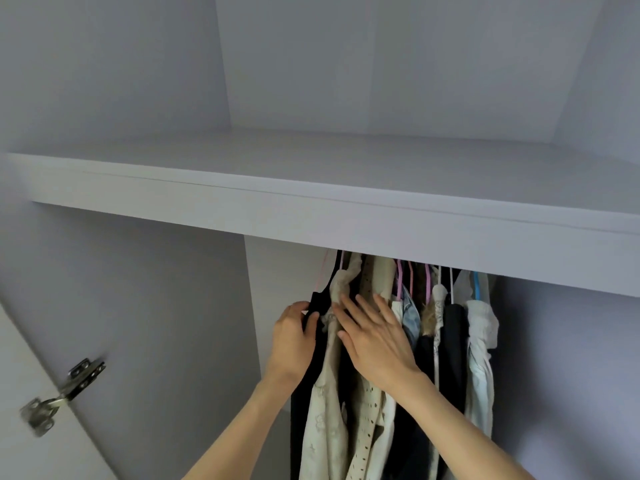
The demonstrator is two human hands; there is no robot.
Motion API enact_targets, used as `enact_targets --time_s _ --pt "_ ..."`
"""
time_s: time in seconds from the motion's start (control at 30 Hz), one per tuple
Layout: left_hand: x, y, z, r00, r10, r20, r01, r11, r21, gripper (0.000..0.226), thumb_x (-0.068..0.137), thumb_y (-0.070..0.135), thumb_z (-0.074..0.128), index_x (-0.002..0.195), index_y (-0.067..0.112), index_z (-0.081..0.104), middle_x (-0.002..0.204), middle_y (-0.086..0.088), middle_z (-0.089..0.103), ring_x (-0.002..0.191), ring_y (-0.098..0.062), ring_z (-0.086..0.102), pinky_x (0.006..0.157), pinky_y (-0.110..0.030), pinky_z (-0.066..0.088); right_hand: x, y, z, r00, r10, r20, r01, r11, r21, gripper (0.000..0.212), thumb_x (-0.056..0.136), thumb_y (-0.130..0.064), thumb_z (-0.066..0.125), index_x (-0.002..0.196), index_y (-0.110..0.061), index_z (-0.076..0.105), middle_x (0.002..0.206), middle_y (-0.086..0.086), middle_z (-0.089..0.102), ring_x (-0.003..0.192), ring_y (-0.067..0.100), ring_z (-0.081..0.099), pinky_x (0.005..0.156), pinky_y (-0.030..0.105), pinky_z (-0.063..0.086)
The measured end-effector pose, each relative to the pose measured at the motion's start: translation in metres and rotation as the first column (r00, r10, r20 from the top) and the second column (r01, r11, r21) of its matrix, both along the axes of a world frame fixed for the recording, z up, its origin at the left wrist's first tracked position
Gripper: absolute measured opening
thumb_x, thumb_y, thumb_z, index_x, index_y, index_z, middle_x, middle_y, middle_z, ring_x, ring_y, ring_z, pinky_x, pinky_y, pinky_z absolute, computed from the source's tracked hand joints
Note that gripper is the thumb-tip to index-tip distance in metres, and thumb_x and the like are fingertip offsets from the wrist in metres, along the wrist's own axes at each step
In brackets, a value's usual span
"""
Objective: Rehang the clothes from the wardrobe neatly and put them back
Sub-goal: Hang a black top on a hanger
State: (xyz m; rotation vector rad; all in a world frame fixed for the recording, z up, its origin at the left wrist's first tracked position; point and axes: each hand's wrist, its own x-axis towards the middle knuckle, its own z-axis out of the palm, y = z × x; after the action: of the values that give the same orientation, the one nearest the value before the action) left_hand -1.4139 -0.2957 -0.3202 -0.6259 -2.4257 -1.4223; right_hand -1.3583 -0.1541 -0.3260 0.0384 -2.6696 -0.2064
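Clothes [388,358] hang packed together in the white wardrobe [194,306], directly below its thick white shelf board [346,216], filling the middle and right of the hanging space while the left part near the side wall is bare. The rail itself is hidden behind the shelf edge. From the head view, the row runs from a black garment [317,313] at the left end, through a cream embroidered garment [329,403] and a cream piece with small punched holes [369,420], past a faded blue denim piece [410,318] and a dark navy garment [455,327], to a pale white-blue crumpled shirt [481,344] at the right end. Pink and purple hanger hooks [400,277] and one blue hanger [477,282] rise between the garments.

The left hand [292,337] grips the edge of the black garment, thumb in front and fingers curled round behind the fabric. The right hand [372,336] lies flat with fingers spread and straight, pressing against the cream garments just beside the left hand, holding nothing.

At lower left, a metal door hinge [64,393] joins the open wardrobe door [20,358] to the side wall.
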Motion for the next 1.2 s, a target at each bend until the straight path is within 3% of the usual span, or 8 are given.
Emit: enact_targets --time_s 0.13,0.37,0.67,0.77,0.9,1.0,1.1,1.2 --pt "-0.002 0.003 0.010 0.999 0.014 0.029 -0.015 0.999 0.032 0.019 0.096 0.006 0.045 0.100 -0.002 0.062 0.057 0.009 0.046 0.045 -0.001 0.046 0.046 -0.010 0.034 0.000 0.002 0.000 1.000 0.005 -0.003 -0.005 1.000 -0.007 0.046 0.092 -0.035 0.033 0.126 -0.017 0.058 0.127 0.005 0.060 0.115 0.024 0.058 0.105 0.043 0.025" --pt "0.001 -0.001 0.020 0.999 0.037 0.033 -0.039 0.997 0.072 0.022 0.096 0.003 0.042 0.080 0.010 0.055 0.048 0.005 0.037 0.036 -0.007 0.034 0.038 -0.016 0.027 0.002 0.002 0.003 1.000 0.023 -0.019 -0.023 0.999 -0.038 0.046 0.090 -0.035 0.033 0.126 -0.019 0.057 0.124 0.005 0.061 0.112 0.023 0.060 0.104 0.042 0.026" --pt "0.021 -0.019 0.039 0.995 0.070 -0.065 -0.066 0.996 0.053 0.023 0.095 0.014 0.048 0.112 0.008 0.063 0.065 0.002 0.059 0.052 -0.008 0.047 0.053 -0.017 0.041 0.004 0.001 0.012 0.984 0.067 -0.163 -0.113 0.949 -0.295 0.040 0.086 -0.032 0.037 0.105 -0.017 0.069 0.110 -0.001 0.067 0.101 0.019 0.064 0.103 0.028 0.033" --pt "0.037 -0.035 0.030 0.993 0.096 -0.070 -0.092 0.994 0.058 0.023 0.095 0.012 0.049 0.111 0.008 0.064 0.066 0.004 0.060 0.051 -0.008 0.049 0.051 -0.012 0.039 0.008 -0.019 0.027 0.985 0.056 -0.163 -0.151 0.733 -0.664 0.033 0.096 -0.026 0.041 0.118 -0.014 0.062 0.116 -0.002 0.062 0.110 0.017 0.055 0.094 0.018 0.035" --pt "0.062 -0.059 0.022 0.988 0.141 -0.069 -0.136 0.988 0.073 0.018 0.094 0.009 0.050 0.103 0.007 0.066 0.051 0.011 0.047 0.046 -0.006 0.044 0.045 -0.013 0.034 0.012 -0.056 0.054 0.993 0.105 -0.056 -0.084 0.286 -0.955 0.031 0.097 -0.018 0.045 0.126 -0.015 0.055 0.114 -0.003 0.060 0.103 0.008 0.055 0.088 0.015 0.042" --pt "0.083 -0.087 0.020 0.982 0.176 -0.068 -0.172 0.984 0.054 0.017 0.093 0.008 0.051 0.100 0.008 0.066 0.052 0.016 0.046 0.049 -0.001 0.048 0.049 -0.008 0.034 0.013 -0.092 0.071 0.974 0.220 -0.043 -0.026 -0.080 -0.996 0.032 0.097 -0.013 0.045 0.128 -0.006 0.051 0.115 0.010 0.061 0.095 0.012 0.060 0.096 0.031 0.047" --pt "0.107 -0.120 0.017 0.971 0.224 -0.081 -0.222 0.975 0.027 0.016 0.092 0.007 0.053 0.099 0.009 0.068 0.055 0.018 0.047 0.055 0.006 0.051 0.053 -0.005 0.034 0.020 -0.129 0.082 0.916 0.383 -0.120 0.054 -0.415 -0.908 0.014 0.096 -0.012 0.047 0.107 -0.010 0.056 0.111 0.012 0.061 0.088 0.019 0.063 0.082 0.031 0.051" --pt "0.131 -0.153 0.011 0.963 0.265 -0.045 -0.266 0.964 -0.017 0.015 0.093 0.011 0.053 0.096 0.014 0.067 0.048 0.013 0.044 0.052 0.000 0.048 0.051 -0.009 0.034 0.028 -0.164 0.081 0.883 0.449 -0.139 0.142 -0.536 -0.832 0.008 0.096 -0.015 0.048 0.100 -0.011 0.054 0.103 0.013 0.063 0.084 0.026 0.066 0.079 0.039 0.053"
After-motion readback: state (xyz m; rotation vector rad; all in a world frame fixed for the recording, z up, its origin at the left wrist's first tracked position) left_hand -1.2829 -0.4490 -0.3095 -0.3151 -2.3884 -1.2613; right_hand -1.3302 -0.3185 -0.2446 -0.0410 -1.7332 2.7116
